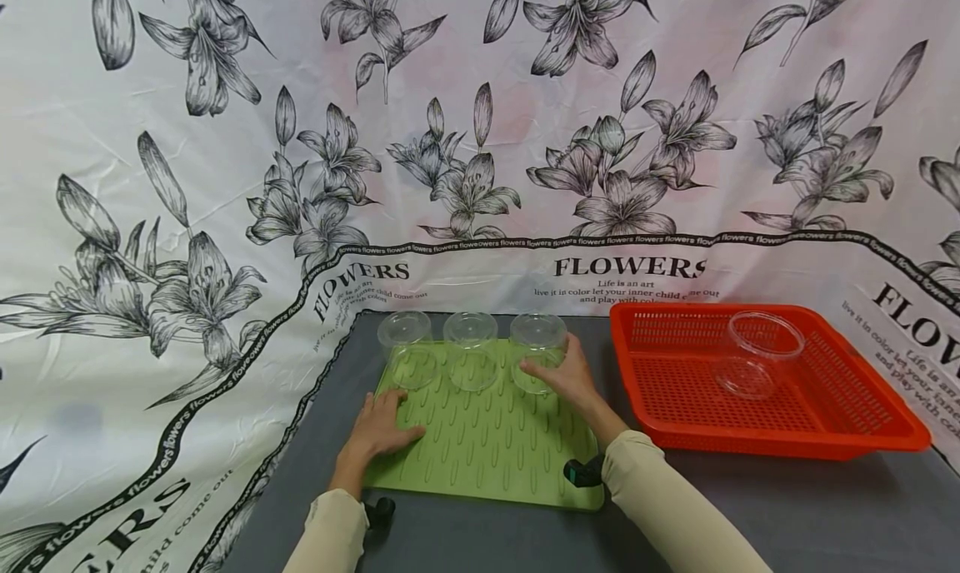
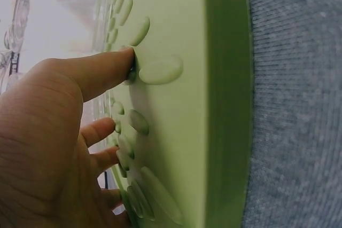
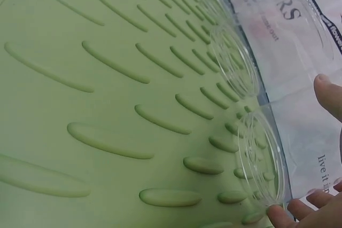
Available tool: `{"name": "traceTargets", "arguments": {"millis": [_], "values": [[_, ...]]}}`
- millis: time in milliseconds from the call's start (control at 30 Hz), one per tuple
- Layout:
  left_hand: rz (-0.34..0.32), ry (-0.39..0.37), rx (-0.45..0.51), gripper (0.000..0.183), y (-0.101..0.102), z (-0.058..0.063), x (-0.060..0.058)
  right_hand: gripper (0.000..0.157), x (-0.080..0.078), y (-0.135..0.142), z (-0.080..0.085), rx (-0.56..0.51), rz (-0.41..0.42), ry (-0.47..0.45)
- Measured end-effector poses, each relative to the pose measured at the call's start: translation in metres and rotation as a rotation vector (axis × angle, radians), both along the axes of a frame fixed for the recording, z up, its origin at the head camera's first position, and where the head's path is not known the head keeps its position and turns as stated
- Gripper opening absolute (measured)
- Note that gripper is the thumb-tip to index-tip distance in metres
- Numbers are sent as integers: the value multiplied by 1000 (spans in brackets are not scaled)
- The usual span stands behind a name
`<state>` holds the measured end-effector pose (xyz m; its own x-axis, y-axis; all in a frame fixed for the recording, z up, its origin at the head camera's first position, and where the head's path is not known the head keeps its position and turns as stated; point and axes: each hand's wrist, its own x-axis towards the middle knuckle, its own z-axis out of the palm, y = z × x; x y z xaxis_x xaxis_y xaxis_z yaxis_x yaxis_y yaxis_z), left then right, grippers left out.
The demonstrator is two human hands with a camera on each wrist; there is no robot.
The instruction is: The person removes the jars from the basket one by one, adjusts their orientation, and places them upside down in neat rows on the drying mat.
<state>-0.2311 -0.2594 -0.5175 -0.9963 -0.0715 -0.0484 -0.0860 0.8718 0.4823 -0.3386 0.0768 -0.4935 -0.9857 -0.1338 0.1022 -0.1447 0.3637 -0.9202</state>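
Note:
Three clear plastic cups stand upright in a row along the far edge of a green ridged mat (image 1: 487, 440): a left cup (image 1: 406, 365), a middle cup (image 1: 471, 361) and a right cup (image 1: 536, 333). My right hand (image 1: 566, 377) holds the right cup, thumb at its near side and fingers round its right side. In the right wrist view, the fingertips (image 3: 278, 216) lie by the cup's base (image 3: 262, 158). My left hand (image 1: 381, 427) rests spread on the mat's left part, thumb (image 2: 109, 70) and fingertips touching the surface, holding nothing.
A red plastic basket (image 1: 772, 444) stands right of the mat, with another clear cup (image 1: 765, 336) inside it. The mat and basket lie on a dark grey tabletop (image 1: 465, 540). A white flower-printed cloth (image 1: 480, 215) hangs behind and at the sides.

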Motion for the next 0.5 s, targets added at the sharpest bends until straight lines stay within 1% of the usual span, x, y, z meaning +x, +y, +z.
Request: {"name": "traceTargets", "arguments": {"millis": [133, 267, 400, 500], "values": [[-11, 10, 1, 77, 4, -1, -3, 103, 2, 4, 2, -6, -7, 10], [-12, 21, -1, 77, 6, 0, -2, 104, 6, 6, 4, -21, -10, 8], [-19, 34, 6, 77, 4, -1, 0, 105, 10, 6, 6, -6, -20, 0], [-22, 38, 3, 77, 0, -3, 2, 108, 12, 4, 10, 31, -36, -12]]}}
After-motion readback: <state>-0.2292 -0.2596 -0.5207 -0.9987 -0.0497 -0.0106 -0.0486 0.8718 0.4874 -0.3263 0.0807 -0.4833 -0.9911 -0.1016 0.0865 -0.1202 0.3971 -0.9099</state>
